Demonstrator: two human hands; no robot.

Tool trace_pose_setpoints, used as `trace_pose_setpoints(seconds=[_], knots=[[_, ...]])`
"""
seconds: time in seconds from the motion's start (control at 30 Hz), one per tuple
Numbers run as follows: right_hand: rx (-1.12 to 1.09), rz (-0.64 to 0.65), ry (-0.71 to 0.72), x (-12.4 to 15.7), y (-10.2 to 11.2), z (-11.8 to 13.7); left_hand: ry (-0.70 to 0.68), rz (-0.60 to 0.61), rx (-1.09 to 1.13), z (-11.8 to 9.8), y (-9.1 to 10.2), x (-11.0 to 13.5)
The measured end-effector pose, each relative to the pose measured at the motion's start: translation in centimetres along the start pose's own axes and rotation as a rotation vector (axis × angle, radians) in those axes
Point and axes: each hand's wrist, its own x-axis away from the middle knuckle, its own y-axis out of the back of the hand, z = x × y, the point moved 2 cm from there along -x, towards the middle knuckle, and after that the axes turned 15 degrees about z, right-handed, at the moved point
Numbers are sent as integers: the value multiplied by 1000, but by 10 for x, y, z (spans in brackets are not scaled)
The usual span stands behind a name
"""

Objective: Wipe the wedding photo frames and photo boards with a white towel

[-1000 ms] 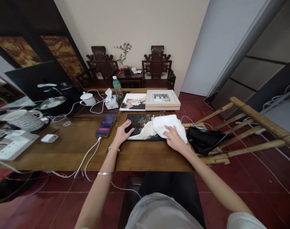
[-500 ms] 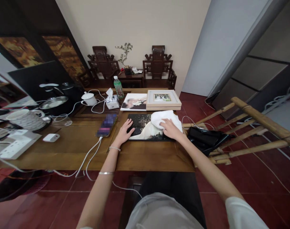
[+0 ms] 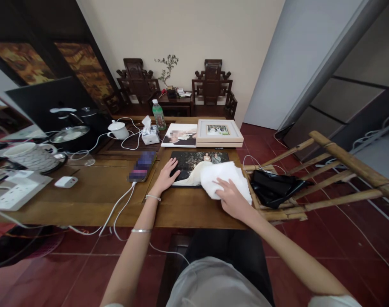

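Observation:
A dark wedding photo panel (image 3: 188, 169) lies flat on the wooden table in front of me. My left hand (image 3: 166, 174) rests on its left edge, fingers spread and holding nothing. A white cloth (image 3: 226, 170) covers the panel's lower right part and hangs past its near edge onto the table. My right hand (image 3: 234, 197) presses on this cloth and grips it, fingers partly bent. The panel's lower right corner is hidden under the cloth.
Behind the panel lie a white photo board (image 3: 178, 135) and a pale picture frame (image 3: 220, 141). A charging phone (image 3: 143, 166), tissue box (image 3: 150, 135), lidded cup (image 3: 118, 129) and bottle (image 3: 158, 115) stand leftward. A bamboo chair (image 3: 338, 157) bearing a black bag (image 3: 274, 187) is right.
My right hand and the cloth have moved toward me over the panel, uncovering its upper right part with two pictured figures. My left hand stays at the left edge.

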Motion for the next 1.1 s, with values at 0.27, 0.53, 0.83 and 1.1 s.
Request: trace_pose_setpoints(seconds=[0.27, 0.53, 0.83, 1.1], knots=[[-2, 2, 26, -33, 13, -14, 0, -8, 9, -1, 0, 1], [35, -13, -109, -123, 36, -51, -10, 10, 5, -1, 1, 1], [70, 13, -42, -66, 4, -3, 0, -8, -13, 5, -4, 0], [31, 55, 66, -35, 2, 18, -2, -28, -3, 7, -6, -1]])
